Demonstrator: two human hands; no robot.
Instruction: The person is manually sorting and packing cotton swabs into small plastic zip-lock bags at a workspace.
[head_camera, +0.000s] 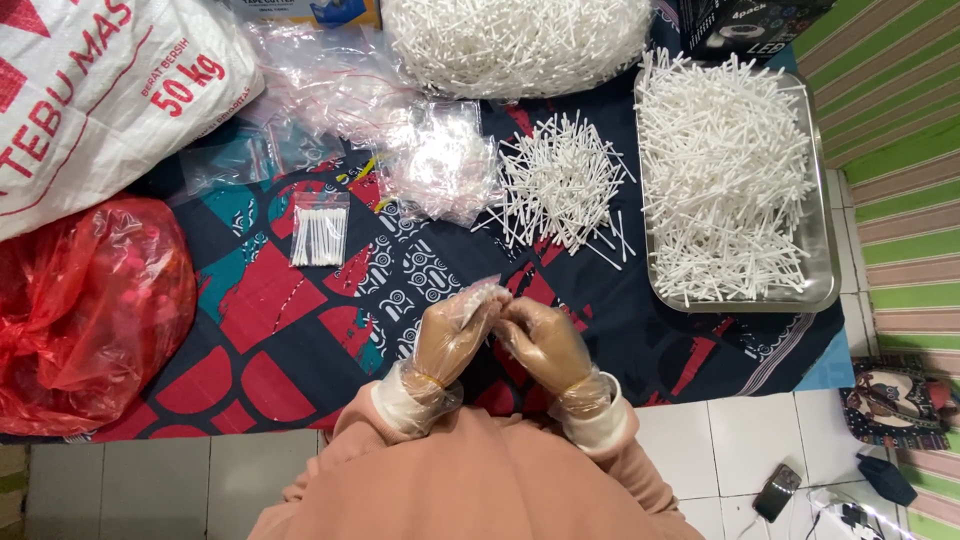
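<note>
Nearest: left hand (452, 335) and right hand (543, 345), both in clear plastic gloves, meet fingertip to fingertip over a patterned cloth (300, 330), pinching between them a small clear plastic bag (490, 292) held just above the cloth. Beyond: a filled small packet of cotton swabs (319, 235) lies flat to the left, a loose pile of swabs (562, 180) straight ahead, a heap of empty clear bags (440, 165) beside it, and a metal tray (822, 250) full of swabs to the right. Farthest: a red plastic bag (85, 310) and white woven sack (100, 90) at left, a large bag of swabs (515, 40) at the top edge
</note>
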